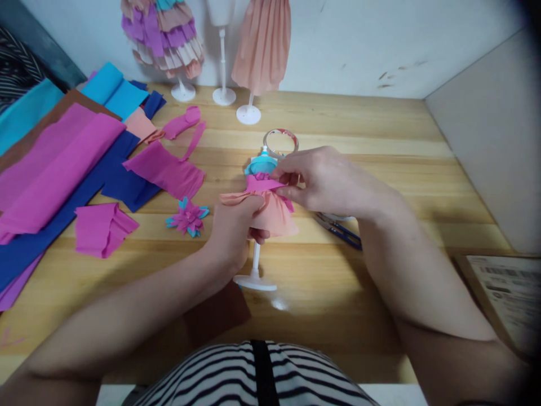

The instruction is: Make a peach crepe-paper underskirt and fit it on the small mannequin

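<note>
A miniature dress form on a white stand [256, 276] stands upright before me, with a turquoise top [261, 165] and a peach pleated skirt [276, 217] of crepe-like paper. Around its waist runs a pink strip [266, 184]. My left hand [232, 231] is closed on the skirt's left side, thumb on top and fingers curled beneath. On the right, my right hand [329, 183] pinches the pink strip at the waist between thumb and fingers. A pink and turquoise paper flower [187, 217] lies left of my left hand.
Pink sheets [63, 169], blue and brown ones, and pink scraps [169, 169] cover the left. Blue-handled snips [340, 231] lie below my right wrist. A tape roll [281, 141] lies behind the form. Dressed stands [264, 51] line the wall; a labelled box [507, 293] is right.
</note>
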`<state>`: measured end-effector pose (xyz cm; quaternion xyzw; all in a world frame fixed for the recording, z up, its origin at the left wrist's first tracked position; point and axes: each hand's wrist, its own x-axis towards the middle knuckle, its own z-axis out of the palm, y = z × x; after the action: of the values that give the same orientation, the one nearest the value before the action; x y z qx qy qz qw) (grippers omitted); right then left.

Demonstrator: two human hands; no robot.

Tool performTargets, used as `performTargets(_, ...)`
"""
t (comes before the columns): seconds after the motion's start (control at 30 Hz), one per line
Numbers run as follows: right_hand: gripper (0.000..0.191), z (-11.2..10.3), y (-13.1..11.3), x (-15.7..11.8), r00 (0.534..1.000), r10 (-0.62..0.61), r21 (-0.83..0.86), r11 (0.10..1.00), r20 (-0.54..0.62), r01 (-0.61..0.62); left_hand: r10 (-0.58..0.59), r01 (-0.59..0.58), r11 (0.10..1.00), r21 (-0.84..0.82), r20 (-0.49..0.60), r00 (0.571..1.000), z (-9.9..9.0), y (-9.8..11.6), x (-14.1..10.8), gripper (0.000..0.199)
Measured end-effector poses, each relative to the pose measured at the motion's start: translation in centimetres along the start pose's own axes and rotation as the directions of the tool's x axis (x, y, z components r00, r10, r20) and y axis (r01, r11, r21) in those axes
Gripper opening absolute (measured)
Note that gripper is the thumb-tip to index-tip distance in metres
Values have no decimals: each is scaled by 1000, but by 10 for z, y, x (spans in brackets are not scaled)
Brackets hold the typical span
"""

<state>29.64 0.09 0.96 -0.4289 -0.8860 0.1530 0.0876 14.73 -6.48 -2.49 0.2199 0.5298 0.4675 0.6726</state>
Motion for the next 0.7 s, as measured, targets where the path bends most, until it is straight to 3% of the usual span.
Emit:
performTargets(0.13, 19, -2, -4, -1, 998, 36, -61, 998, 59, -32, -8, 8, 1000, 1, 1, 1000, 0, 0, 0, 16)
performTargets(0.33, 19, 0, -11, -1, 995, 102, -33, 994, 14, -102, -16, 16, 1000, 19, 12, 1000, 1, 1, -3, 17)
performTargets(0.57, 16, 13, -19, -8, 996, 91, 39, 995, -24, -90, -31, 34, 998, -56, 47, 998, -1, -7, 0, 15)
performTargets(0.7, 19, 20, -29, -18, 995, 72, -62, 995, -63, -76, -80, 88, 992, -89, 91, 993, -3, -8, 1, 15)
